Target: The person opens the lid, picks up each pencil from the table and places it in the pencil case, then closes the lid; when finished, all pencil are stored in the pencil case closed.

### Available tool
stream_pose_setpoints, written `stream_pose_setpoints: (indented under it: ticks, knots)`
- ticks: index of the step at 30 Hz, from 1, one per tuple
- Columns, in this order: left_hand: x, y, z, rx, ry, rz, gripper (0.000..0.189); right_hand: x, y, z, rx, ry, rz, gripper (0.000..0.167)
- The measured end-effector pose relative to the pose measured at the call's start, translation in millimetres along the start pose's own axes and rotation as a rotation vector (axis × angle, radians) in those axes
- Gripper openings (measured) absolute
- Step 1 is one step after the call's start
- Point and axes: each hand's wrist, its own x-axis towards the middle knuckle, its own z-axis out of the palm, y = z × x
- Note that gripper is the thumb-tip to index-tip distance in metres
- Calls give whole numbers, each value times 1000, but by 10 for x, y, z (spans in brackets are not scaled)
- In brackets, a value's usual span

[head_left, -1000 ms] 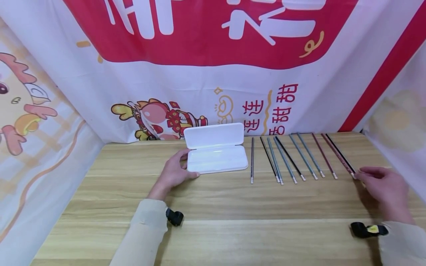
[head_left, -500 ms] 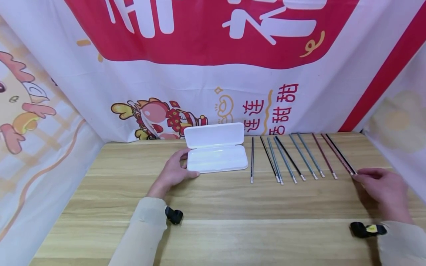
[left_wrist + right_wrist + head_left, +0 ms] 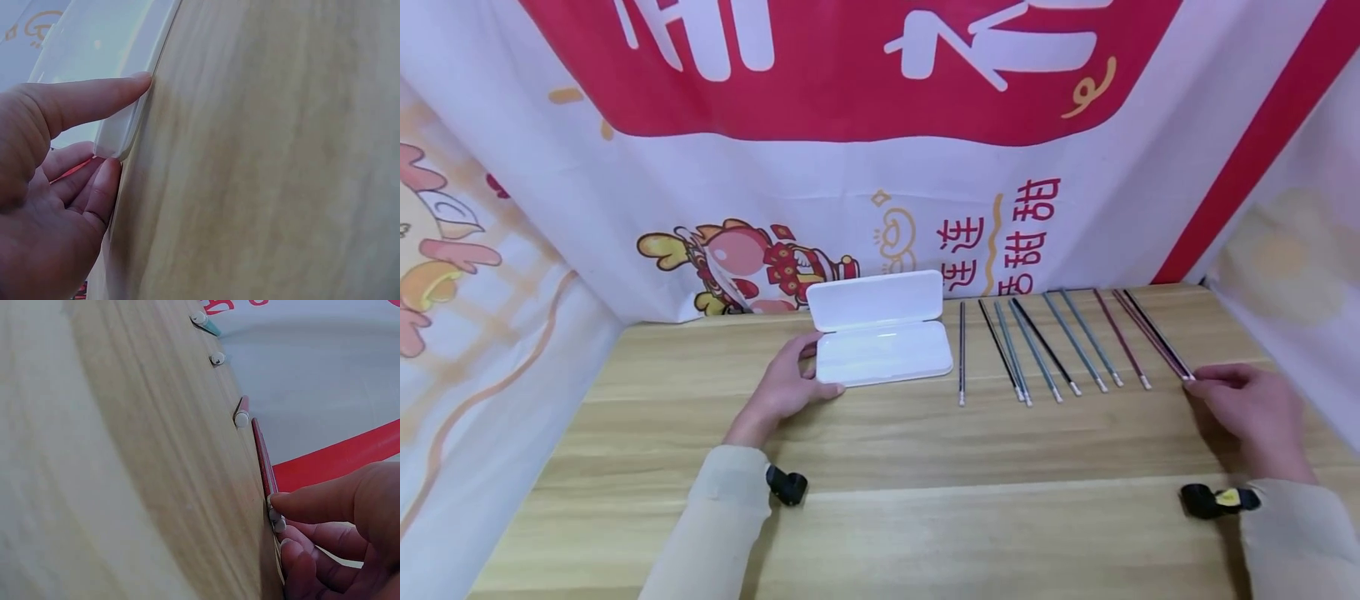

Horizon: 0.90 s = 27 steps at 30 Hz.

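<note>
A white pencil case [image 3: 883, 354] stands with its lid up at the back of the wooden table. My left hand [image 3: 782, 387] holds its left end, thumb along the front edge [image 3: 134, 94] and fingers bent at the corner. Far to the right, my right hand [image 3: 1247, 408] pinches the white eraser ends of a dark red pencil [image 3: 1144, 327] and a black pencil [image 3: 1159, 333] lying side by side. In the right wrist view the thumb lies on the eraser ends [image 3: 275, 515], fingertips just beneath. The fingers partly hide the black pencil there.
Several more pencils lie in a row between case and right hand: a dark one [image 3: 962, 354] nearest the case, blue ones [image 3: 1073, 339], black ones [image 3: 1045, 346] and another red one [image 3: 1122, 339]. A printed cloth [image 3: 835, 192] hangs behind the table.
The right hand's fingers have closed in on the ends of the two rightmost pencils. The left hand stays at the case. The head view has shifted slightly.
</note>
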Motion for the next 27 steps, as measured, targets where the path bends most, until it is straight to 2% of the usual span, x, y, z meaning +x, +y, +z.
stream_pose_setpoints:
  ticks: [10,21,27]
  knots:
    - [24,-31,-7,7,-3,22,90,7,9,-16,38,-46,40,57]
    - [37,0,-39,4,-4,27,91,37,-29,-27,-6,25,2,51]
    - [27,-12,-29,23,-15,26,91,0,-7,-13,6,13,3,48]
